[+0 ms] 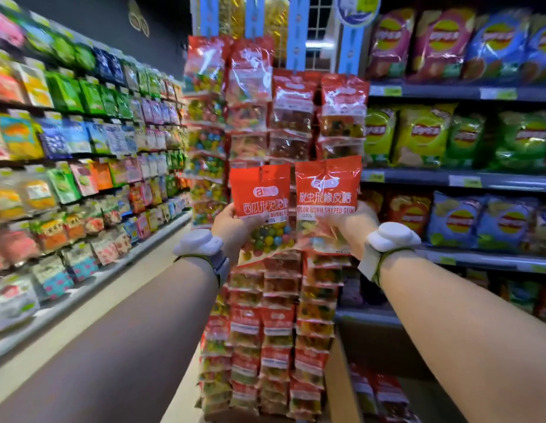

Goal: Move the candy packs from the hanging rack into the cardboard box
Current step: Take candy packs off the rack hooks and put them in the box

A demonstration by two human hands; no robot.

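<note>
Two candy packs, a bubble gum pack (261, 206) and a worm gummy pack (326, 203), are held clamped at frame centre by the left hand (232, 224) and right hand (354, 224), while many remain hung on the rack (277, 117) and no box is seen.

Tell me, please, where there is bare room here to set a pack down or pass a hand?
Free: the floor strip between the left shelves and the hanging rack; also the gap between both forearms. Crowded: the rack, tightly overlapped with packs, and the chip shelves. The left hand holds the bubble gum pack, the right hand the worm gummy pack.
</note>
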